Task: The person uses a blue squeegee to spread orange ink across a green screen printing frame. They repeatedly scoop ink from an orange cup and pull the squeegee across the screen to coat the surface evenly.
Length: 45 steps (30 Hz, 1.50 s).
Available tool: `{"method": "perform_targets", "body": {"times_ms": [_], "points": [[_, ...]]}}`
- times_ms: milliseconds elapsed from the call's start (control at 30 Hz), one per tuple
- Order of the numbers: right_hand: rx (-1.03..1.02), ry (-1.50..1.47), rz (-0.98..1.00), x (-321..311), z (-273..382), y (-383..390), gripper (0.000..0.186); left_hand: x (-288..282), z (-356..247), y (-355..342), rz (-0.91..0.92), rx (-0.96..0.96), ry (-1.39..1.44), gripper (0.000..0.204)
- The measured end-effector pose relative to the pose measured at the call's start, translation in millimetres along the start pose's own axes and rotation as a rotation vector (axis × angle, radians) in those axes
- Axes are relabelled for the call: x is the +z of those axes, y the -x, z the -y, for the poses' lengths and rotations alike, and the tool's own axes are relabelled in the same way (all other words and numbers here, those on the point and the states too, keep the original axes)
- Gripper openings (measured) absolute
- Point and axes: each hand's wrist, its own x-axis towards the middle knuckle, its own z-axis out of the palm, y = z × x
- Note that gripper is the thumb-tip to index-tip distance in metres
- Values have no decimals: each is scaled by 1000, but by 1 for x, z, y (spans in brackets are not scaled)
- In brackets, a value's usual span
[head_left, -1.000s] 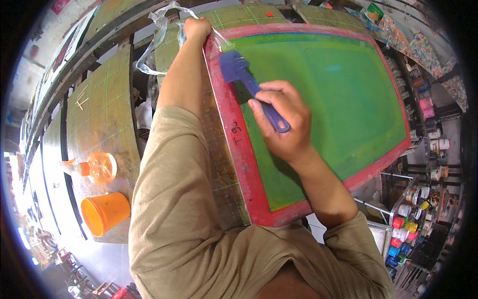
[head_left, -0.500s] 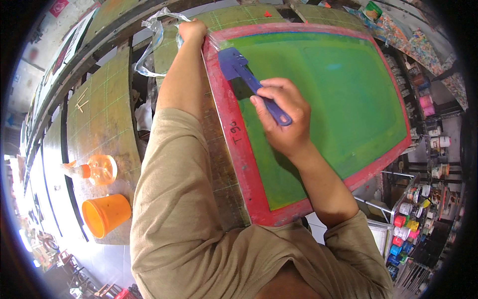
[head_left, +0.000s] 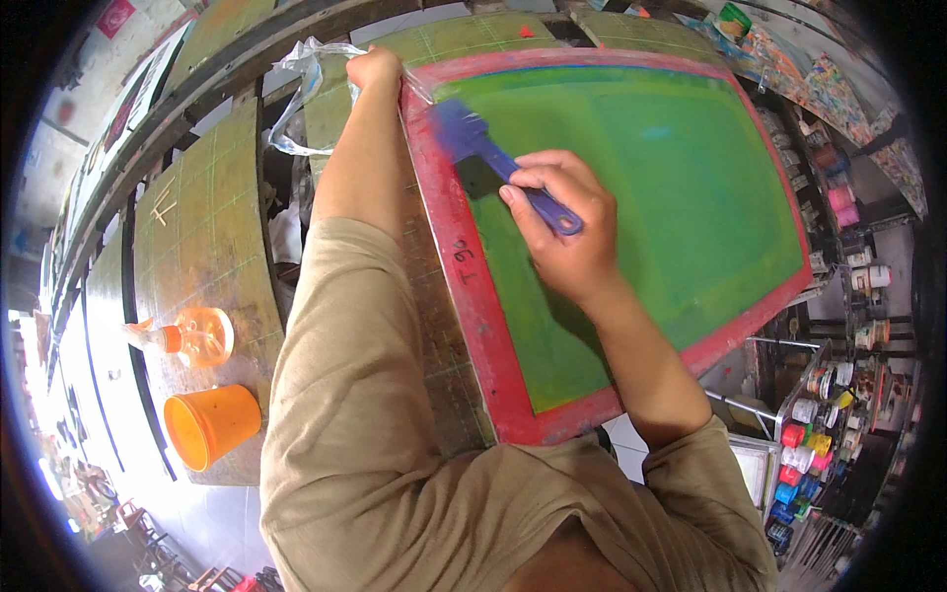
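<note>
My right hand [head_left: 577, 222] is wrapped round the handle of a blue-purple plastic scraper [head_left: 533, 192]. The scraper's broad head, smeared by motion, is over the red border at the left side of a screen printing frame [head_left: 483, 335]. Green mesh [head_left: 671, 227] fills the middle of the frame. At the frame's far left corner, my left hand [head_left: 375, 69] is closed on crumpled clear plastic film [head_left: 306, 84], which hangs in a loop to its left. More film shows at the corner beside the hand. The left fingertips are mostly hidden.
On the stained board to the left stand an orange cup [head_left: 212, 424] and a clear spray bottle [head_left: 202, 335] with an orange neck. Small sticks [head_left: 163, 205] lie farther back. Paint jars [head_left: 804, 434] crowd the shelves at right, near a metal rack [head_left: 745, 407].
The scraper's head has shifted slightly and is now blurred, and my right hand has moved a little. My left hand has edged slightly left, still at the far corner.
</note>
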Motion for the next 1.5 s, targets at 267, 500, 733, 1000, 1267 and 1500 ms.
{"method": "perform_targets", "body": {"times_ms": [267,500,733,1000,1267,1500], "points": [[164,5,-169,-104,53,35,8,-22,-28,15,257,-105,129,74],[384,28,-367,-177,77,110,12,-41,-74,34,59,-38,-66,51],[409,-367,-489,-172,79,134,14,-122,-108,70,288,-119,-153,66],[386,-625,-417,-133,64,130,15,-272,-106,268,408,684,-335,72],[345,-1013,-105,-77,80,103,21,-510,-1,314,-595,686,-411,101],[240,-1019,238,41,178,68,17,-510,17,282,-333,604,-362,108]]}}
